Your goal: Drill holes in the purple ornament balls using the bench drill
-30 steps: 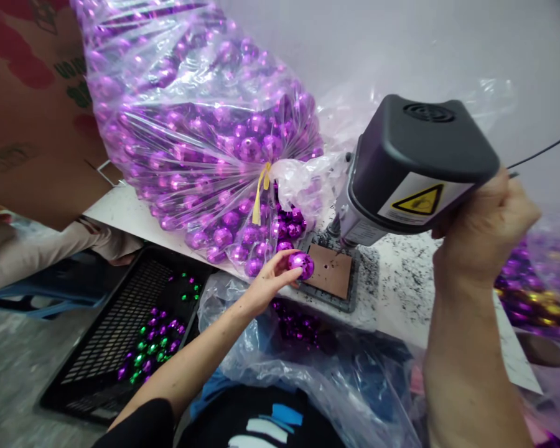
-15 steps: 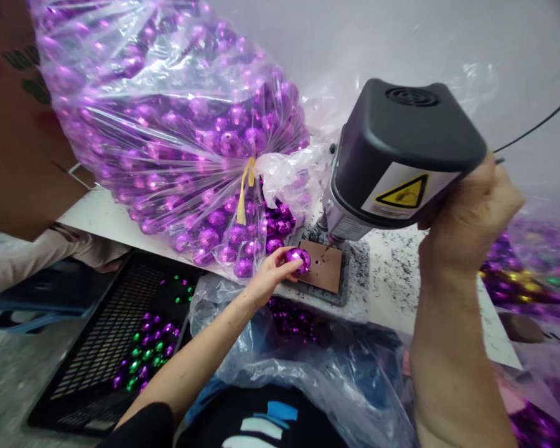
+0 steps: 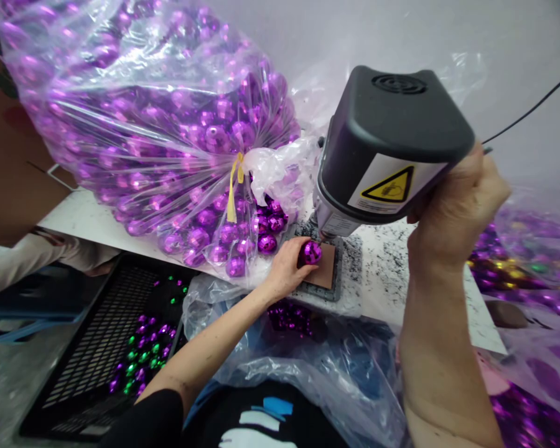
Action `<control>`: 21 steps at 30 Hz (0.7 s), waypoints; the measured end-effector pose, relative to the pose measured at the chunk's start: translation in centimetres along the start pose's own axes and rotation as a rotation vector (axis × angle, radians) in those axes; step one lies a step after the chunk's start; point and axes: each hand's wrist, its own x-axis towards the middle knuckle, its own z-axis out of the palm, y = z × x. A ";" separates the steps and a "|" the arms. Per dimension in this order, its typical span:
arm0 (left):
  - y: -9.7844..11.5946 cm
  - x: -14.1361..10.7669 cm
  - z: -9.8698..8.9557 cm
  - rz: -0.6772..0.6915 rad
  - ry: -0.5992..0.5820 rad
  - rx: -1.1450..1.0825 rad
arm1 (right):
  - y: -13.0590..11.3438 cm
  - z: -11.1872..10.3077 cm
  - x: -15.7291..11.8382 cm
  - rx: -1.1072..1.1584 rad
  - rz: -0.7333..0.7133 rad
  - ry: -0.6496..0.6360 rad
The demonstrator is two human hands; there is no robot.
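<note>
From where I stand, the working end of the black machine (image 3: 396, 134) is mostly lost beneath its own bulky head, so I can't make out whether its tip meets the shiny purple ball (image 3: 312, 252). That ball sits over the brown board (image 3: 325, 269) on the machine's base, pinched between the thumb and fingers of the left hand (image 3: 289, 266), which covers part of it. The right hand (image 3: 458, 208) is curled at the machine's far side, its fingers tucked out of sight; I cannot tell what they close on. A big clear bag (image 3: 168, 137) of purple balls, tied with a yellow strip (image 3: 232, 199), runs off the top, and a cardboard box (image 3: 9, 180) is cut off at the left, with a co-worker's sleeve (image 3: 23, 264) below it. The black crate (image 3: 93, 336) holds small green and purple balls, partly behind the left arm. As for labels, the machine's white sticker (image 3: 392, 188) bears a yellow warning triangle picturing a hand; its print is too fine to read, as is that on the paler label (image 3: 338, 224) underneath. The box's green marks are illegible.
</note>
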 end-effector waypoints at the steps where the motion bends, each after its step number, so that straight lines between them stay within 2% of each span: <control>1: 0.0 0.1 0.1 0.024 0.001 0.022 | 0.0 0.0 0.0 0.004 0.000 -0.002; 5: 0.4 0.2 0.1 0.075 -0.029 0.086 | 0.0 0.0 0.0 0.002 0.001 -0.013; 9: 1.2 0.1 0.2 0.041 -0.070 0.112 | -0.1 0.0 0.0 0.003 0.006 -0.010; 14: 2.1 0.4 1.3 -0.108 -0.002 0.118 | 0.0 0.0 -0.1 0.002 -0.023 -0.002; 21: 1.6 0.6 2.2 -0.066 0.030 0.222 | -0.2 -0.5 -0.5 -0.051 -0.063 -0.009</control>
